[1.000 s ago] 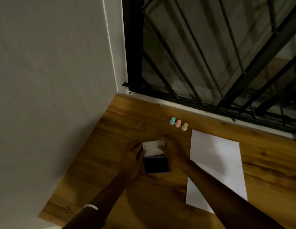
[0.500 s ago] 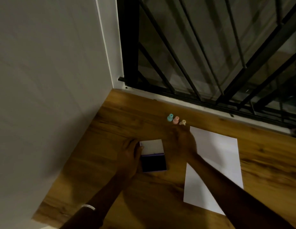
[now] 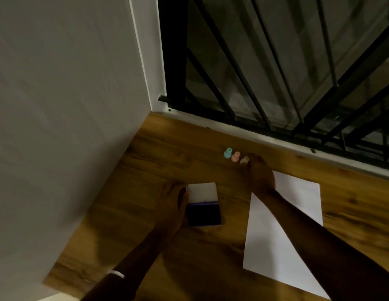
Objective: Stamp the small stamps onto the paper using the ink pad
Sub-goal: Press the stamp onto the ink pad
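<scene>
The ink pad (image 3: 204,213) lies open on the wooden floor, its dark inked face towards me and its white lid (image 3: 203,191) folded back. My left hand (image 3: 172,205) holds the pad by its left edge, thumb at the lid's corner. Three small stamps stand in a row near the window sill: teal (image 3: 227,153), pink (image 3: 235,156) and beige (image 3: 244,160). My right hand (image 3: 259,173) has reached over the white paper (image 3: 297,205), and its fingertips close on the beige stamp, which leans slightly. My right forearm covers part of the paper.
A grey wall (image 3: 65,127) rises on the left and meets the floor close to the ink pad. A black barred window grille (image 3: 265,72) with a white sill (image 3: 276,140) runs along the far side, just behind the stamps.
My right hand left the ink pad's lid and moved up and right to the beige stamp. The lid now lies fully open. My left hand stays at the pad's left edge.
</scene>
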{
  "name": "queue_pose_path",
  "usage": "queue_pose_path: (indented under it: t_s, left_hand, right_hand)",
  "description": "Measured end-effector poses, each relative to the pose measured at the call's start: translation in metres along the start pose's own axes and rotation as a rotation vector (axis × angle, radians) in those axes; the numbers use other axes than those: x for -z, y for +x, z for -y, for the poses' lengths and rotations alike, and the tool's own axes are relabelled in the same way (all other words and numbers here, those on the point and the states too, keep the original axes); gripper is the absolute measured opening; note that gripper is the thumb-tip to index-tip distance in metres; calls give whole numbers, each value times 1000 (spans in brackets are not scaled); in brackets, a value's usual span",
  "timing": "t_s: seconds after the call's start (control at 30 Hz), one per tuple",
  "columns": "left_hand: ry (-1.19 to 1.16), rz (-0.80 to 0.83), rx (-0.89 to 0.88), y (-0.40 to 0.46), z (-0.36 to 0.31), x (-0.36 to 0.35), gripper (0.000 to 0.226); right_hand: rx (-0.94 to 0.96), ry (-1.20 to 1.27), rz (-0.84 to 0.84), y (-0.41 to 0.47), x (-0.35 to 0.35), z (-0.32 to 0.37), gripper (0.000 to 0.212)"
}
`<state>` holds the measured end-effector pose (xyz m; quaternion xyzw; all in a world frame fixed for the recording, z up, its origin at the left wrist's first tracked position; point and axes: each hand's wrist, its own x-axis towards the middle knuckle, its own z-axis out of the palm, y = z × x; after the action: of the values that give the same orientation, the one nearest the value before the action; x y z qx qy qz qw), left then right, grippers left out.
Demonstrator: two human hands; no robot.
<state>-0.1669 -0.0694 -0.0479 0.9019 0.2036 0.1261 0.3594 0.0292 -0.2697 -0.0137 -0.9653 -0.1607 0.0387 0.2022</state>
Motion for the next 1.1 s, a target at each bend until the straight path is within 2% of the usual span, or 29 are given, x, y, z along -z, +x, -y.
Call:
queue_pose_path:
  t_s: [0.13, 0.27, 0.47, 0.63, 0.73, 0.9, 1.1]
  left_hand:
    - [-47, 13, 15, 1, -2, 0, 30]
    - [-88, -4, -23, -1, -4, 3, 27]
    - [-145, 39, -115, -13, -10, 12, 47]
    - [-87, 76, -269, -32, -16, 14, 46]
    - [-146, 64, -261, -38, -23, 19, 36]
    - [-198, 87, -237, -41, -28, 26, 21]
    - [-223, 148, -202, -41, -32, 29, 19]
  right_hand:
    - [6, 64, -48, -12, 3, 5, 28]
    - [-25, 165, -16, -36, 5, 18, 17]
    - [215, 346, 62, -91, -2, 62, 1]
    - [224, 483, 117, -118, -11, 95, 3]
    - [211, 560, 191, -129, -12, 103, 7]
    - [274, 536, 171, -137, -12, 106, 9]
    - [419, 392, 111, -142, -17, 99, 9]
